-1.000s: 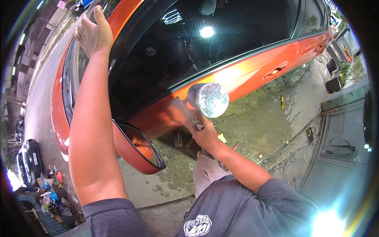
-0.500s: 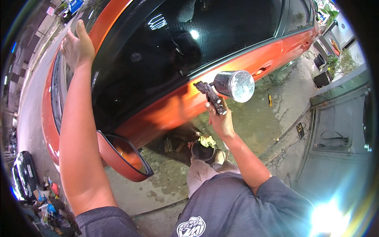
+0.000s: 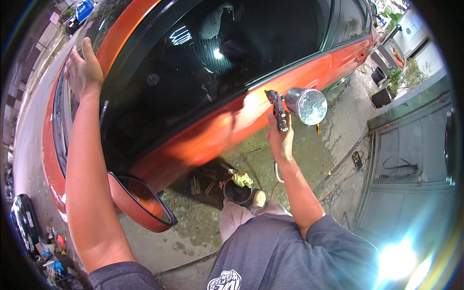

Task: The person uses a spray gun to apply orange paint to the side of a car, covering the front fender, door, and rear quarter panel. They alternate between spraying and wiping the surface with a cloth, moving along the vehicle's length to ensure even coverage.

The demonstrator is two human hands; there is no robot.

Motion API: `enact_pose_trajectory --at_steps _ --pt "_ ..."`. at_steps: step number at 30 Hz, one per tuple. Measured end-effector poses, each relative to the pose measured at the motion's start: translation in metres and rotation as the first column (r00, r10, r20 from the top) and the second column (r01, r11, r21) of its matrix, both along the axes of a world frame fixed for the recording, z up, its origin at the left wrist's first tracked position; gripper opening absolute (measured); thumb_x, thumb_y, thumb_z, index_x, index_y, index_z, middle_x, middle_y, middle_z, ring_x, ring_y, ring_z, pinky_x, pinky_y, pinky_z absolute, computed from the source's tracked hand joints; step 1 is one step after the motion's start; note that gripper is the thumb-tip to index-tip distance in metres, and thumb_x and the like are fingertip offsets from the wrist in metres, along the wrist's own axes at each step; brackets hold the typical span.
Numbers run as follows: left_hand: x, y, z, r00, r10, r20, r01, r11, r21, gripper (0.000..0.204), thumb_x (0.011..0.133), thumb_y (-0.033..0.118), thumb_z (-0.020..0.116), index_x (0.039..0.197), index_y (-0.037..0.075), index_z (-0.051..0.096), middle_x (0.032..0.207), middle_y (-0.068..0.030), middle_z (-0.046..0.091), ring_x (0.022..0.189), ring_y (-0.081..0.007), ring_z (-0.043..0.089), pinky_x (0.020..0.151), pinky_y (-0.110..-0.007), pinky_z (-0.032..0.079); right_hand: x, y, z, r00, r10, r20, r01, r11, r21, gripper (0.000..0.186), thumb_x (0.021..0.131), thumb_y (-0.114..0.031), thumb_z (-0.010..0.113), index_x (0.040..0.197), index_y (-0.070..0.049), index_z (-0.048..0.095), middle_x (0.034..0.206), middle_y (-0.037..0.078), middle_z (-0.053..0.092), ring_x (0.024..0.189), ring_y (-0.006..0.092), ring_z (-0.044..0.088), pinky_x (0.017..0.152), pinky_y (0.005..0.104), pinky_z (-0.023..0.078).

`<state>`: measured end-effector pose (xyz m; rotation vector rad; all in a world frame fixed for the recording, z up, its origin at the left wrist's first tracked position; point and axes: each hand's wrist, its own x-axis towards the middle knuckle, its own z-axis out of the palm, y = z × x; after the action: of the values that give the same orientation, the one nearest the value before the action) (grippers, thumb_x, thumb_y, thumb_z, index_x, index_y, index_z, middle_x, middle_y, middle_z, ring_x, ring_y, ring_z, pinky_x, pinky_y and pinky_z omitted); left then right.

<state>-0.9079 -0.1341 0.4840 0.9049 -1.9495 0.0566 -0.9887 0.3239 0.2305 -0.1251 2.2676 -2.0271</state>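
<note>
An orange car (image 3: 227, 130) stands in front of me, its side window (image 3: 193, 72) dark and streaked with pale marks. My right hand (image 3: 280, 142) grips a spray gun (image 3: 278, 111) by its handle, and a shiny metal cup (image 3: 307, 105) is fitted to the gun's right side. The nozzle end faces the door just below the window, and I see a gap between them. Raised at the far left, my left hand (image 3: 84, 71) has its fingers stretched out beside the windshield pillar. Whether it touches the car I cannot tell.
The side mirror (image 3: 145, 205) juts out below my left forearm. A dark bucket (image 3: 237, 192) with a yellow-green cloth (image 3: 241, 180) sits by my feet, near wooden pieces (image 3: 203, 183). At right are a grey gate (image 3: 411, 150) and a glaring lamp (image 3: 397, 263).
My right hand has carried the spray gun rightward along the door, toward the car's rear. The whole view has shifted a little; my left hand stays raised by the pillar.
</note>
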Motion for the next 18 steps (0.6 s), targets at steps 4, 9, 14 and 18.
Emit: enact_pose_trajectory --at_steps 4,9,14,18 --pt "-0.005 0.004 0.000 1.000 -0.018 0.017 0.018 1.000 0.022 0.093 0.101 0.076 0.029 0.157 0.003 0.045 0.160 -0.0240 0.047 0.151 -0.0387 0.039 0.126 -0.048 0.024 0.023 -0.010 0.008 0.979 0.190 0.067 -0.182 0.977 -0.107 0.046 0.104 -0.038 0.068 0.131 -0.002 0.064 0.102 0.005 0.070 0.064 0.0130 0.069 0.056 0.0268 0.051" --pt "-0.001 0.003 -0.002 0.999 -0.053 0.010 0.054 0.998 -0.024 0.093 0.101 0.075 0.028 0.157 0.004 0.046 0.158 -0.0256 0.048 0.149 -0.0397 0.040 0.125 -0.049 0.024 0.098 -0.057 0.019 0.760 0.570 0.313 -0.527 0.822 -0.216 0.046 0.101 -0.039 0.073 0.125 0.000 0.067 0.077 0.002 0.068 0.060 0.0102 0.064 0.053 0.0298 0.053" --pt "0.004 0.009 -0.001 0.995 -0.097 0.005 0.097 0.995 -0.001 0.091 0.101 0.073 0.027 0.156 0.003 0.046 0.157 -0.0284 0.048 0.151 -0.0398 0.038 0.125 -0.049 0.022 0.156 -0.113 0.030 0.558 0.821 0.124 -0.808 0.571 -0.146 0.059 0.100 -0.042 0.073 0.142 -0.005 0.057 0.106 0.018 0.075 0.082 0.0312 0.073 0.075 0.0419 0.057" --pt "0.002 0.007 0.002 0.994 -0.105 0.015 0.105 0.994 0.008 0.092 0.101 0.073 0.027 0.156 0.002 0.046 0.159 -0.0271 0.046 0.152 -0.0386 0.036 0.126 -0.049 0.021 0.188 -0.156 0.006 0.541 0.839 -0.055 -0.841 0.539 -0.045 0.055 0.099 -0.042 0.071 0.137 -0.005 0.059 0.118 0.027 0.072 0.113 0.0480 0.067 0.092 0.0501 0.054"
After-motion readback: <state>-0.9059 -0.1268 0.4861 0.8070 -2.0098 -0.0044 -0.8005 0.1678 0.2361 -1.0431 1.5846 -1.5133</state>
